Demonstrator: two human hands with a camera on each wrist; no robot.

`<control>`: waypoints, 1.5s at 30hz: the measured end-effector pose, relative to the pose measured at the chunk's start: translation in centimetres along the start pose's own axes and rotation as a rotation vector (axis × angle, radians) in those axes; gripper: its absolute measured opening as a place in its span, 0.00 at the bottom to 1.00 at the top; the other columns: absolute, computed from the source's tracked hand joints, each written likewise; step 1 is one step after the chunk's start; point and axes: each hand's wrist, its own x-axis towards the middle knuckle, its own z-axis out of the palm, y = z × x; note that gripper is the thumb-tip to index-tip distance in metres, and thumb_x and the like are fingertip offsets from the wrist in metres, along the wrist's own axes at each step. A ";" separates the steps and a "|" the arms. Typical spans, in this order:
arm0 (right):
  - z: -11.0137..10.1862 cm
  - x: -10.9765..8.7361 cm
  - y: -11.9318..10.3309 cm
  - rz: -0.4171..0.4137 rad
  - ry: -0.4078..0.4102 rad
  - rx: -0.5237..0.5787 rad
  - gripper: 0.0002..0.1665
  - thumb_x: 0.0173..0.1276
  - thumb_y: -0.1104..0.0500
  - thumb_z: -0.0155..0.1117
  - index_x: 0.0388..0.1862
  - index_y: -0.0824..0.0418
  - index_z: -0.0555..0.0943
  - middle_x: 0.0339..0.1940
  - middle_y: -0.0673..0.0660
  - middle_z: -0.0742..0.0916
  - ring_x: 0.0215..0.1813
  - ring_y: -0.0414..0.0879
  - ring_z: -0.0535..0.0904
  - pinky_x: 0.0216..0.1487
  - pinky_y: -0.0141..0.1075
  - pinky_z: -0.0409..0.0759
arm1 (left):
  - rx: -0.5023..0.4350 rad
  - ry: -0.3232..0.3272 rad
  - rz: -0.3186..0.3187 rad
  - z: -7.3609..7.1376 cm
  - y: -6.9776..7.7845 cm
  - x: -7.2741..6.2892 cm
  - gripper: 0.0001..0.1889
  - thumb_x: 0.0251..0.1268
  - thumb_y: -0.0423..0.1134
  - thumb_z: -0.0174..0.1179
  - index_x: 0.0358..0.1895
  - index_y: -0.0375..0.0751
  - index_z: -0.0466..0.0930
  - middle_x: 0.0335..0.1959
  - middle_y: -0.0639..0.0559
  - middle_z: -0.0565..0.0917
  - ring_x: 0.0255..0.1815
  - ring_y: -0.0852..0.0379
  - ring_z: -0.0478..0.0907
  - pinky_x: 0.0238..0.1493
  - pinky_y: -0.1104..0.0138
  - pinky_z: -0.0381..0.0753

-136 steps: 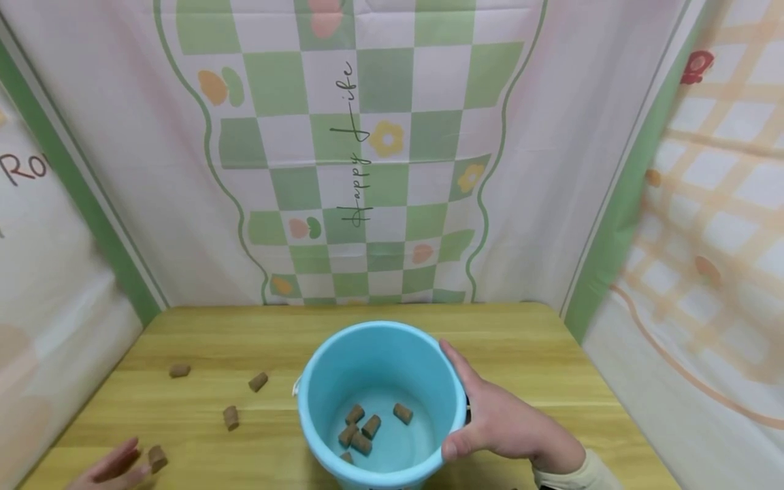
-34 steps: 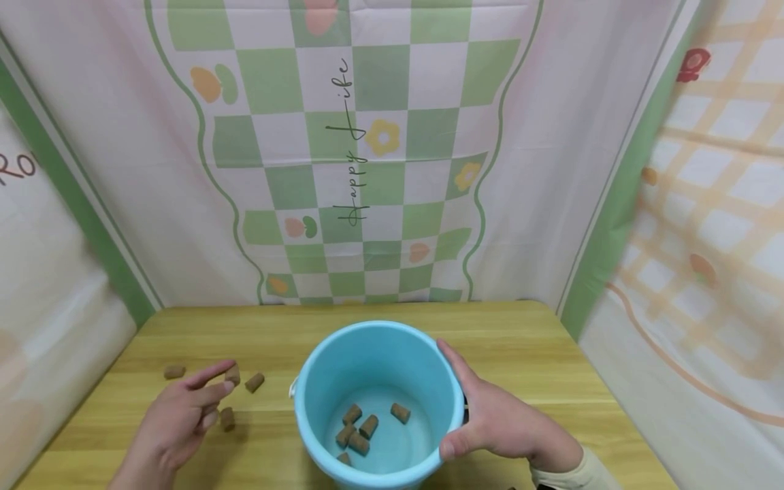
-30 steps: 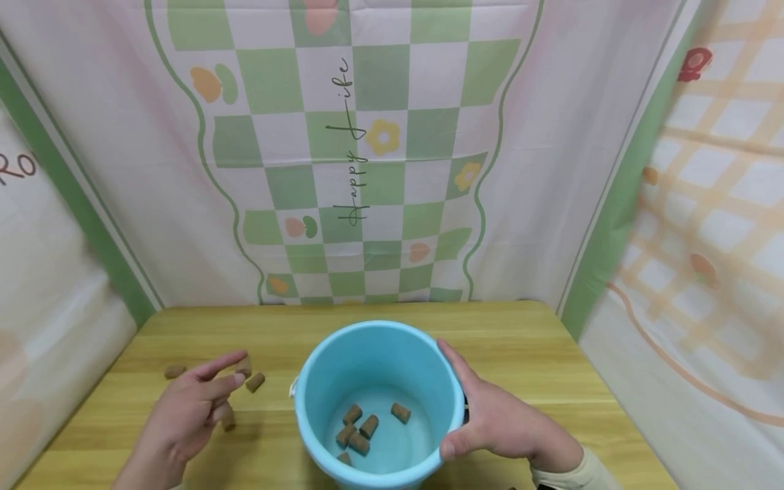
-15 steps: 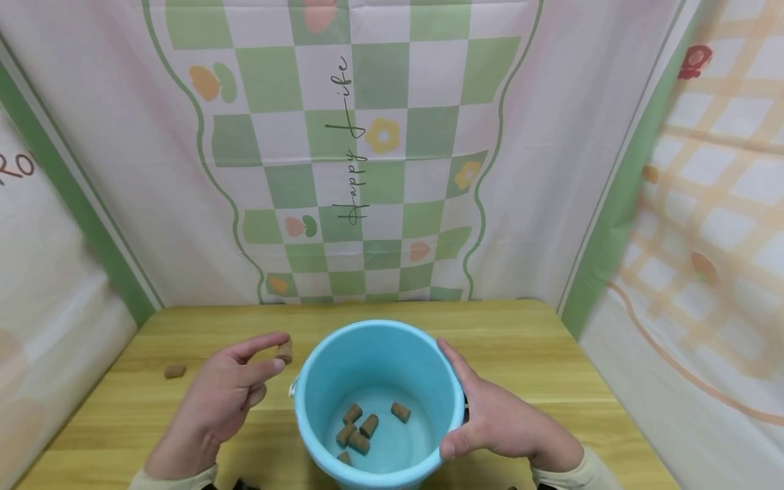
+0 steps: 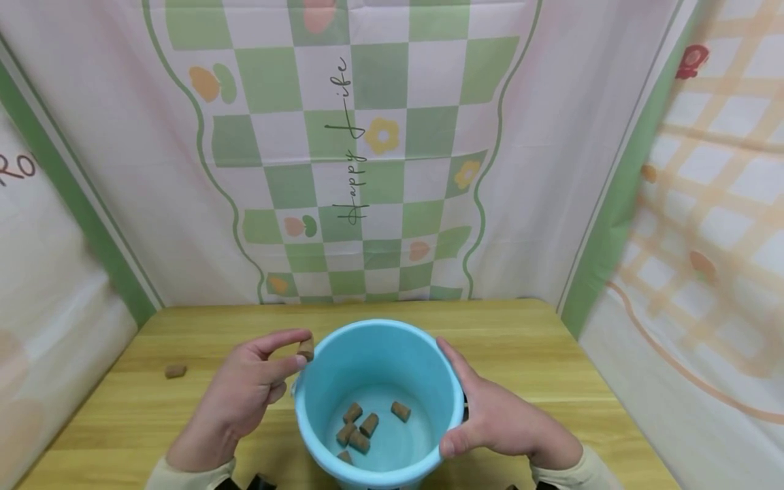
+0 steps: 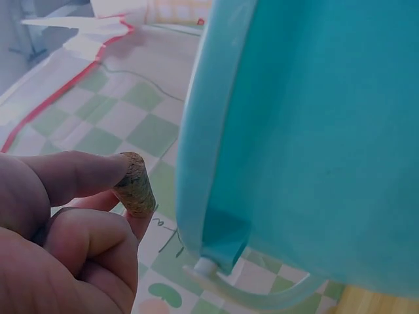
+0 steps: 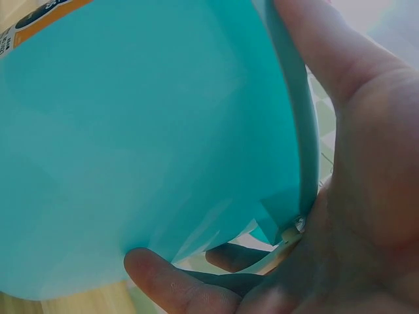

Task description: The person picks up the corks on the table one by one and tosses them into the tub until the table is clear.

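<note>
Between thumb and index finger, my left hand (image 5: pixel 245 381) pinches a brown cork (image 5: pixel 305 349) just outside the left rim of a light blue bucket (image 5: pixel 380 480). In the left wrist view the cork (image 6: pixel 136 186) is tilted and apart from the bucket wall (image 6: pixel 190 163). My right hand (image 5: pixel 496 415) holds the bucket's right side, at the rim. The right wrist view shows fingers (image 7: pixel 177 281) spread against the outside of the bucket (image 7: pixel 131 131), near its handle. Several corks (image 5: pixel 359 441) lie on the bucket's bottom.
One more cork (image 5: pixel 175 371) lies at the left on the wooden table (image 5: pixel 490 323). A checked cloth (image 5: pixel 380 177) hangs behind the table, with printed side cloths (image 5: pixel 716 258) at both sides. A white handle (image 6: pixel 262 297) hangs from the bucket's rim.
My left hand has picked up a cork and carried it right, over the table to the bucket's rim. Two table corks are now hidden behind that hand. The right hand and bucket stay put.
</note>
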 end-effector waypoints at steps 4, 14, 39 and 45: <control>0.0 0.0 -0.1 0.016 0.001 0.003 0.79 0.49 0.55 0.84 0.81 0.37 0.32 0.71 0.60 0.68 0.62 0.59 0.73 0.55 0.47 0.77 | 0.007 -0.014 0.001 0.4 0.1 0.0 0.23 0.64 0.30 0.67 0.62 0.30 0.77 0.46 0.45 0.85 0.11 0.64 0.56 0.16 0.73 0.60; 0.0 0.0 0.4 -0.020 0.007 -0.007 0.78 0.51 0.52 0.84 0.81 0.39 0.32 0.70 0.62 0.69 0.61 0.61 0.74 0.55 0.46 0.78 | 0.061 -0.080 -0.005 1.4 0.4 -0.1 0.27 0.62 0.33 0.70 0.66 0.38 0.77 0.11 0.56 0.66 0.11 0.61 0.57 0.17 0.73 0.62; 0.1 -0.1 0.5 -0.025 0.014 0.000 0.77 0.52 0.53 0.83 0.81 0.40 0.33 0.70 0.64 0.68 0.61 0.62 0.73 0.52 0.47 0.79 | 0.037 -0.094 0.049 -0.5 -0.9 -0.6 0.32 0.63 0.33 0.69 0.71 0.44 0.71 0.14 0.56 0.74 0.10 0.64 0.57 0.15 0.74 0.59; 0.2 0.0 0.3 -0.005 0.008 0.021 0.78 0.52 0.54 0.83 0.81 0.41 0.32 0.71 0.64 0.68 0.61 0.62 0.73 0.53 0.48 0.79 | 0.045 -0.085 0.082 -1.4 -1.5 -0.7 0.32 0.64 0.33 0.68 0.71 0.41 0.71 0.60 0.54 0.80 0.11 0.66 0.57 0.15 0.75 0.60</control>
